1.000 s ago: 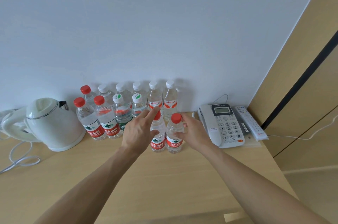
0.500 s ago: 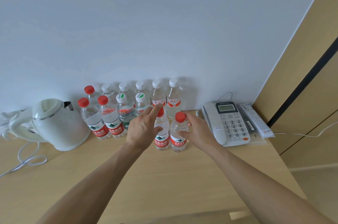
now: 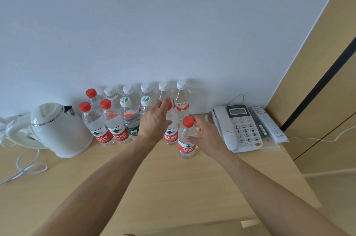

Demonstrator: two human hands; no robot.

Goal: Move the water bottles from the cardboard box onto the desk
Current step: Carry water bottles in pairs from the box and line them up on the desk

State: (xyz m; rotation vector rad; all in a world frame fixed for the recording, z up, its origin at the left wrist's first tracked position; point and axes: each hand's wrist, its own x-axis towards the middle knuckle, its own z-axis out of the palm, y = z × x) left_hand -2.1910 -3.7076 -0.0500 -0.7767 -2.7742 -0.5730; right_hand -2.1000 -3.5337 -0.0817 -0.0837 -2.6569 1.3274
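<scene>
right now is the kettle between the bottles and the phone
No, the kettle stands left of the bottles, and the phone is on their right.
</scene>
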